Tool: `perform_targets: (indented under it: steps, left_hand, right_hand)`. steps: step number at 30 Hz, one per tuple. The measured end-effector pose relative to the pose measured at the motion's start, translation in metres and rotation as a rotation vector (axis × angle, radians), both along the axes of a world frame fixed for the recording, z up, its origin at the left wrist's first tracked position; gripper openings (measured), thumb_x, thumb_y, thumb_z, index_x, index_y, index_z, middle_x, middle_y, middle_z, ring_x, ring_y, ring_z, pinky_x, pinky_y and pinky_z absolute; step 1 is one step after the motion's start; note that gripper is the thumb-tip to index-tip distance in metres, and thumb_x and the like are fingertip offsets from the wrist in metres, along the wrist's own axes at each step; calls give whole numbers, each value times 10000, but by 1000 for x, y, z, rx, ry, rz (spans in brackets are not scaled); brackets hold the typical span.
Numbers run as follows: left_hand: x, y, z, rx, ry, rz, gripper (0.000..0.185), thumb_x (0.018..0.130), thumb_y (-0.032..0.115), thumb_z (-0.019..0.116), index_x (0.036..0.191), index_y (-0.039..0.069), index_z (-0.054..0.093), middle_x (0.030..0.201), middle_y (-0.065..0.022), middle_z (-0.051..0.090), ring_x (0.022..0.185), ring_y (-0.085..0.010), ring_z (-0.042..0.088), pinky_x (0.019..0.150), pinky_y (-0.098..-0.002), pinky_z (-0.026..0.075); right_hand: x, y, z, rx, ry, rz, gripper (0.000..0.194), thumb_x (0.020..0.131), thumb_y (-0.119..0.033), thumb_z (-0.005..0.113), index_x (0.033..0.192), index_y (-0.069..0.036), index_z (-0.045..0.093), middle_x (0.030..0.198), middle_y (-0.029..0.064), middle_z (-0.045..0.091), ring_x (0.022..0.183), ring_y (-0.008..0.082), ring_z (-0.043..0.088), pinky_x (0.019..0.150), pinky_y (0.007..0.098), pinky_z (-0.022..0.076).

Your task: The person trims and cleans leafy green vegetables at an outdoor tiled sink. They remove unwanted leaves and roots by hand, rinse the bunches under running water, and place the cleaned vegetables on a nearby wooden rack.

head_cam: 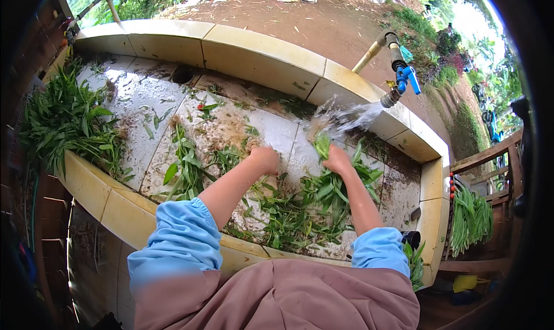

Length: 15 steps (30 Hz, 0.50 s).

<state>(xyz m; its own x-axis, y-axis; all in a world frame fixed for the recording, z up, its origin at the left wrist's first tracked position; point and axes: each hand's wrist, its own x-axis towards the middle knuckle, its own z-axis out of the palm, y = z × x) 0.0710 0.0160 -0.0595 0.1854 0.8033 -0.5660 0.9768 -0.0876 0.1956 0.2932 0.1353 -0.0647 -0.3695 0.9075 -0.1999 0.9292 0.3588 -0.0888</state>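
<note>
Water sprays from a tap with a blue handle (402, 80) into a tiled trough (279, 131). My right hand (338, 159) is closed on a bunch of leafy greens (322, 145), whose root end is in the spray. To its left my left hand (265, 159) is closed beside brown roots at its fingertips; whether it grips them is hidden. Loose leafy stems (281, 224) lie below and between my forearms. Another small bunch of greens (186, 165) rests left of my left hand. Soil and root bits are scattered on the wet white tiles.
A large heap of greens (65, 113) lies at the trough's left end, partly over the rim (264, 44). A drain hole (182, 75) is near the far wall. At right, a bundle of long greens (471, 219) hangs by a wooden railing (487, 150).
</note>
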Motion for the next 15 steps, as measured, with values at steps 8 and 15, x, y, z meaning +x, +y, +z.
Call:
perform_targets:
  steps: [8, 15]
  left_hand:
    - [13, -40, 23, -45, -45, -181, 435, 766, 438, 617, 961, 51, 654, 984, -131, 636, 937, -302, 599, 770, -405, 491]
    - [-1, -26, 24, 266, -99, -13, 343, 736, 137, 570, 1075, 96, 603, 859, -134, 647, 778, -298, 640, 642, -395, 517]
  right_hand:
    - [-4, -5, 2, -19, -64, 42, 491, 670, -272, 686, 1047, -15, 506, 903, 192, 627, 850, 354, 606, 724, 438, 487]
    - [-4, -4, -3, -15, -78, 2, 504, 650, -282, 711, 1031, -24, 507, 918, 189, 626, 871, 340, 606, 738, 427, 489]
